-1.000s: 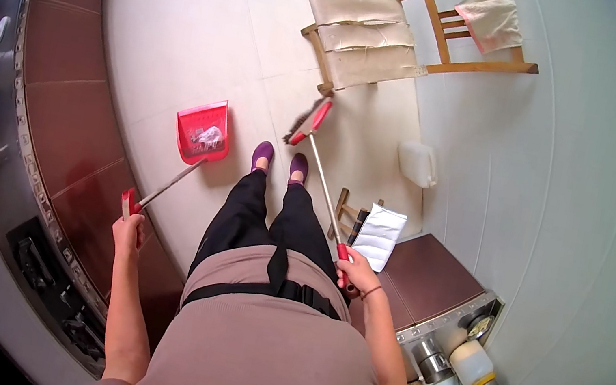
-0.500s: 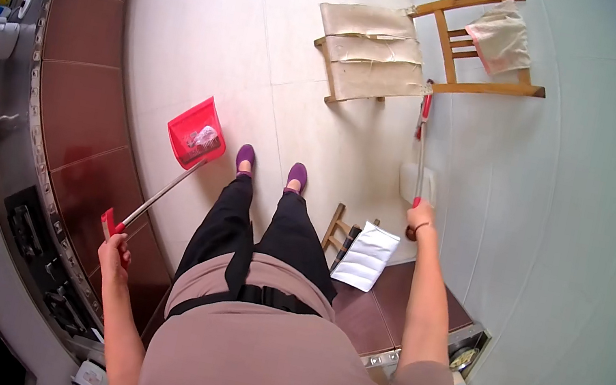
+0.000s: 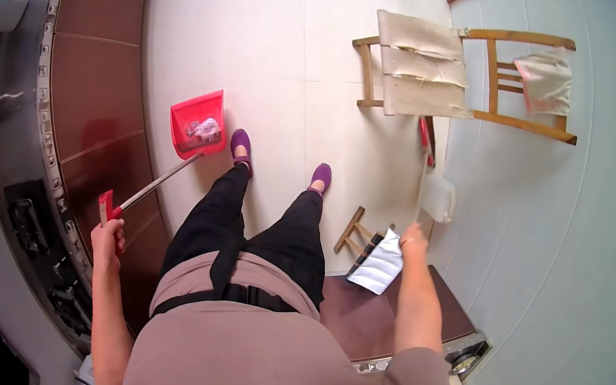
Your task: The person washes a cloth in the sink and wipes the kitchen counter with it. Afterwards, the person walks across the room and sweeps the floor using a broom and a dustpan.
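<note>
My left hand [image 3: 108,240] is closed around the handle of a red dustpan [image 3: 198,124], whose pan rests on the floor left of my feet with crumpled pale litter and a comb-like edge in it. My right hand [image 3: 414,240] grips the pale stick of a broom [image 3: 421,184]. The red and dark broom head [image 3: 427,141] is on the floor by the wall, partly under the wooden chair [image 3: 424,69]. A white plastic jug [image 3: 438,199] stands right beside the broom stick.
Below my right hand a small wooden stool [image 3: 350,233] has a white padded cloth [image 3: 379,264] at its side. Brown cabinets [image 3: 90,72] with a metal counter run along the left. A light cloth [image 3: 545,79] hangs on the chair back.
The broom head has gone from near my feet to the wall, now partly under the chair. My right hand moved right, then slightly down. My feet have spread apart; the dustpan stays at the left.
</note>
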The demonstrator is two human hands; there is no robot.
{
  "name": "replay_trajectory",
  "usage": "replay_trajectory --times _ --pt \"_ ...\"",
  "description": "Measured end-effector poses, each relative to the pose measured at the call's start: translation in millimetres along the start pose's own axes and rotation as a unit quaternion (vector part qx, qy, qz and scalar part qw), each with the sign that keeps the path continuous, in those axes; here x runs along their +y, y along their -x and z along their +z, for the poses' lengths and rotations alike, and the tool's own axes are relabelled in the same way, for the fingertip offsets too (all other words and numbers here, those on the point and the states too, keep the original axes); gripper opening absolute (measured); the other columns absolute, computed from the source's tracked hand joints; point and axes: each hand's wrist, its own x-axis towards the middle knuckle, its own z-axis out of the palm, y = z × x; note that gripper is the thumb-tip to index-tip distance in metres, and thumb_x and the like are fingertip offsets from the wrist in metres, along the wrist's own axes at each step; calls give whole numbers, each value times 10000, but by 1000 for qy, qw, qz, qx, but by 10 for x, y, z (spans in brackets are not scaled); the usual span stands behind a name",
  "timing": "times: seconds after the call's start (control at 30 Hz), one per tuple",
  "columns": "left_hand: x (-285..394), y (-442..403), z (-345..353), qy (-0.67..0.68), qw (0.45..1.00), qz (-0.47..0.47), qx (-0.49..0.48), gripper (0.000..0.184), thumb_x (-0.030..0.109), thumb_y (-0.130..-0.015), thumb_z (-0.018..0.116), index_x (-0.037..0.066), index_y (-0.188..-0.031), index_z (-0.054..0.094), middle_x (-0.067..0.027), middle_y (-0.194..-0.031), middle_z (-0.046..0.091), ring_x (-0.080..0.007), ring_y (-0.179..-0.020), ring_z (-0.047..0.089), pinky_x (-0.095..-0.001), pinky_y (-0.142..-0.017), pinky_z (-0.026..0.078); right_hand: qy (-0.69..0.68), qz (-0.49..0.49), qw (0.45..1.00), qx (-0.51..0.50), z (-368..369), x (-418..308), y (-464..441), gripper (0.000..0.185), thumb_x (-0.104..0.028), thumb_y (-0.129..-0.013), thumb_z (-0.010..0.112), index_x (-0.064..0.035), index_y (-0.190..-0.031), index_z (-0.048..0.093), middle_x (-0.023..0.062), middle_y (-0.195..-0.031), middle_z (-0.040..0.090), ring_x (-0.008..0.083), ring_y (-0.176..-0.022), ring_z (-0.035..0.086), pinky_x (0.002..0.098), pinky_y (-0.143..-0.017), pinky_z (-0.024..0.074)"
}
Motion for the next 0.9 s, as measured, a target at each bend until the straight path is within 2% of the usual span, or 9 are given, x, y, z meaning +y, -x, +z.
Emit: replay_trajectory --times 0.13,0.2,0.27,0.33,0.4,0.47,0.53,0.73,0.9 --pt "263 -360 -220 -10 1000 0 -23 142 127 -715 580 56 -831 540 24 -521 409 -76 -353 343 -212 -336 248 -45 1 995 -90 141 -539 886 398 -145 -874 322 91 -1188 385 275 -1122 523 376 -1047 526 425 -874 431" --pt "381 -494 -253 -13 1000 -1 -19 121 127 -711 581 57 -797 532 22 -517 411 -75 -348 345 -211 -332 249 -55 -12 989 -136 339 -776 1092 418 -116 -788 503 50 -1164 426 266 -1094 543 367 -1018 546 410 -842 454" --pt "465 -627 -293 -16 1000 1 -17 106 126 -706 582 59 -763 523 20 -512 414 -74 -343 348 -210 -327 250 -119 -55 985 -117 467 -1035 1324 291 -87 -704 545 11 -978 546 255 -961 594 352 -944 584 390 -778 478" --pt "519 -759 -353 -31 999 18 -36 98 124 -701 585 57 -718 516 17 -502 417 -73 -336 355 -211 -316 253 -152 -112 971 -148 96 -1484 1661 249 -91 -673 558 23 -894 555 243 -821 607 352 -832 613 382 -712 492" --pt "491 -922 -410 -21 999 20 -28 93 113 -697 586 52 -701 516 15 -499 425 -75 -330 356 -217 -308 261 -184 -151 958 -159 98 -1788 1679 185 -59 -663 512 37 -805 582 260 -791 600 383 -800 604 406 -663 473" --pt "468 -1044 -488 -8 999 27 -38 87 98 -697 586 42 -708 520 14 -504 431 -74 -334 361 -216 -310 271 -260 -146 938 -178 61 -2087 1616 160 -94 -668 541 27 -771 557 206 -694 598 324 -682 618 390 -598 478" --pt "519 -1038 -505 9 999 25 -35 84 91 -697 585 39 -707 519 13 -505 432 -75 -334 362 -217 -312 276 -362 -164 894 -205 -315 -2475 1683 113 -16 -703 530 13 -799 477 92 -555 510 204 -397 537 334 -365 439" --pt "464 -1151 -571 45 999 24 -15 94 80 -696 590 39 -696 504 11 -502 432 -78 -324 360 -220 -305 275 -448 -181 845 -228 -1211 -3433 1433 306 9 -746 510 9 -1048 460 69 -563 483 166 -408 491 317 -380 445" --pt "552 -1233 -627 46 999 19 -13 123 81 -691 597 50 -664 481 3 -499 441 -81 -324 373 -221 -307 275 -501 -166 820 -221 -1336 -3388 1394 297 7 -766 480 -12 -1060 438 58 -550 469 168 -396 488 305 -348 410"
